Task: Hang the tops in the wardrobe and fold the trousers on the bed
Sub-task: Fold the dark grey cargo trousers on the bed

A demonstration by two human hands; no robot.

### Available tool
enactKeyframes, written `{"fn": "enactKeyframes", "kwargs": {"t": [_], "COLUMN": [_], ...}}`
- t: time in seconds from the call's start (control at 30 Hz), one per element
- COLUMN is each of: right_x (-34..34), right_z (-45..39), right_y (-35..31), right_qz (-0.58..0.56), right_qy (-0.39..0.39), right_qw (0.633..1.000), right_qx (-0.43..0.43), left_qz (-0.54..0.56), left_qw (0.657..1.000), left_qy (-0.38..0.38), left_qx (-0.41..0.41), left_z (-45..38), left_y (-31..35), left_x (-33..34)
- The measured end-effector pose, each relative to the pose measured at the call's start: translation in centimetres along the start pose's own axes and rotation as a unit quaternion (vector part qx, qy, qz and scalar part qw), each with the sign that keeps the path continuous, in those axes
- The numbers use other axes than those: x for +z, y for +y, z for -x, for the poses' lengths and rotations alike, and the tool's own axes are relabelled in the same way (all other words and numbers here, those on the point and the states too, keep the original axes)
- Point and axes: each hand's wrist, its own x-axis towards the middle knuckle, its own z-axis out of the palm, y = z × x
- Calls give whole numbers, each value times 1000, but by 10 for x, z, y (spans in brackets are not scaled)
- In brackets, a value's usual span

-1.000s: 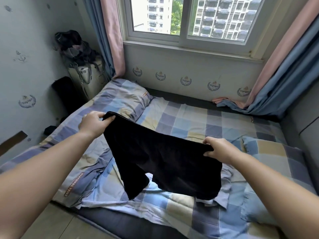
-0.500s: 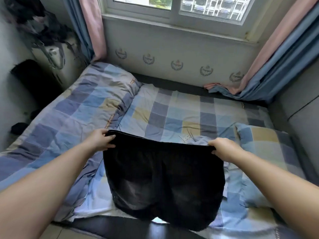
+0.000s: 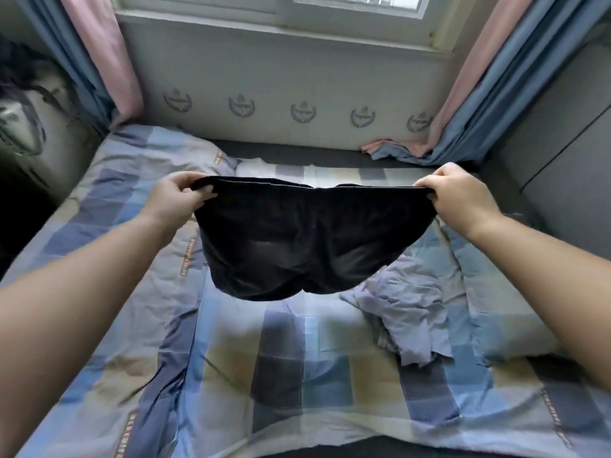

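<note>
Black trousers (image 3: 297, 239) hang in the air above the bed (image 3: 284, 368), stretched out by the waistband between my two hands. My left hand (image 3: 177, 196) pinches the left end of the waistband, and my right hand (image 3: 458, 196) pinches the right end. The dark cloth sags below the waistband and its lower edge hovers over the checked blue, grey and yellow cover. A crumpled grey-blue garment (image 3: 403, 312) lies on the bed, below and to the right of the trousers.
A checked pillow (image 3: 155, 153) lies at the far left of the bed. Pink and blue curtains (image 3: 479, 94) hang at both sides of the window, their ends pooled on the far right of the bed. Dark bags (image 3: 23, 104) stand at the left; a grey cabinet (image 3: 562, 153) flanks the right.
My hands have carried the trousers forward and higher over the middle of the bed and pulled the waistband wider. The view has tilted down and closer.
</note>
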Motion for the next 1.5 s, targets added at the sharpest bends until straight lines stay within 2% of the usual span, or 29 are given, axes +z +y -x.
{"fn": "enactKeyframes", "kwargs": {"t": [0.1, 0.2, 0.37, 0.47, 0.57, 0.67, 0.73, 0.8, 0.9, 1.0, 1.1, 1.13, 1.2, 1.33, 1.4, 1.5], "right_x": [20, 66, 180, 256, 315, 368, 397, 416, 436, 448, 456, 458, 462, 472, 478, 488], "right_z": [26, 71, 153, 196, 239, 283, 308, 327, 350, 364, 370, 368, 357, 308, 275, 231], "right_y": [-1, 5, 7, 10, 14, 23, 30, 34, 41, 48, 52, 53, 55, 67, 80, 105], "right_qz": [46, 68, 83, 103, 110, 107, 103, 93, 77, 58, 27, 12, -4, -77, -106, -114], "right_qy": [-8, -40, -193, -263, -326, -384, -412, -433, -453, -464, -494, -507, -506, -388, -363, -328], "right_qw": [999, 995, 976, 957, 936, 915, 903, 894, 885, 881, 867, 860, 862, 914, 913, 921], "right_qx": [-21, -66, -59, -70, -71, -67, -67, -67, -69, -66, -61, -56, -30, 96, 150, 179], "left_qz": [-124, -229, -362, -433, -516, -600, -646, -667, -674, -659, -669, -662, -613, -474, -415, -370], "left_qw": [991, 972, 923, 888, 826, 724, 666, 637, 622, 622, 625, 643, 706, 807, 834, 845], "left_qy": [-7, -50, -130, -153, -222, -330, -363, -373, -384, -403, -375, -355, -324, -348, -360, -380], "left_qx": [48, 30, 11, -18, -44, -79, -88, -98, -110, -130, -144, -152, -142, -53, -46, -68], "left_z": [13, 36, 85, 115, 142, 172, 190, 203, 220, 233, 246, 250, 255, 245, 232, 214], "left_y": [-27, -87, -217, -299, -361, -411, -437, -453, -474, -488, -499, -500, -494, -469, -457, -442], "left_x": [-3, 0, 24, 40, 50, 63, 73, 81, 91, 97, 104, 111, 136, 219, 266, 330]}}
